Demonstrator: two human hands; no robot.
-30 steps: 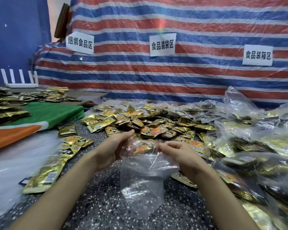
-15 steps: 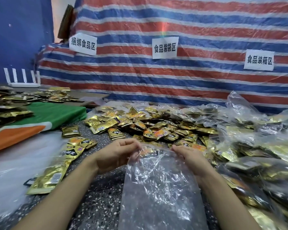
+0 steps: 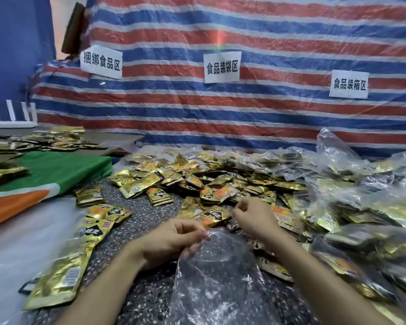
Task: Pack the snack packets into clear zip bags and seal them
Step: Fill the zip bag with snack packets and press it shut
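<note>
Your left hand (image 3: 171, 240) is pinching the clear bag (image 3: 217, 280) by its far rim, while your right hand (image 3: 256, 219), fingers (image 3: 241, 207) curled on I cannot tell what, is hovering over the packets (image 3: 209, 186) just beyond.

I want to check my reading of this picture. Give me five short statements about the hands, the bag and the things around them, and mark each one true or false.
1. The left hand pinches the top edge of the clear bag. True.
2. The bag is already full of packets. False: it looks empty, and the speckled surface shows through it.
3. Three white signs hang on the striped tarp. True.
4. The green cloth lies to the right of the packet pile. False: it lies to the left of the pile.
5. The right hand is at the near edge of the pile. True.
</note>
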